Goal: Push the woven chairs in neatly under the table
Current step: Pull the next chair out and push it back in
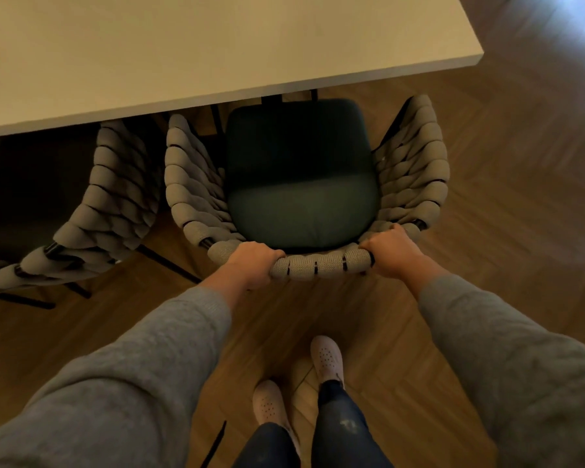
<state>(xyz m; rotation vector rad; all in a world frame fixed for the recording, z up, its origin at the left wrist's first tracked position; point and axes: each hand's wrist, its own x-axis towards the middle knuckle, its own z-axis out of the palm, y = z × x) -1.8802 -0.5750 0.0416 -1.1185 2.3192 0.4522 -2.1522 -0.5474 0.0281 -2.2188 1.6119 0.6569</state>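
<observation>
the left hand (250,261) and the right hand (390,248) both curl over the top rail of the woven chair (409,170), fingers wrapped round it, the left at the rail's 9 o'clock end, the right at its 3 o'clock end. the chair's dark green seat cushion (301,197) faces 12 o'clock, its front edge reaching the edge of the pale table (183,45); most of the seat is outside it. at the chair's 9 o'clock a second woven chair (115,204) stands just beside it, angled, partly under the table. pale shoes (326,359) stand on the wood floor (504,197) at 6 o'clock.
</observation>
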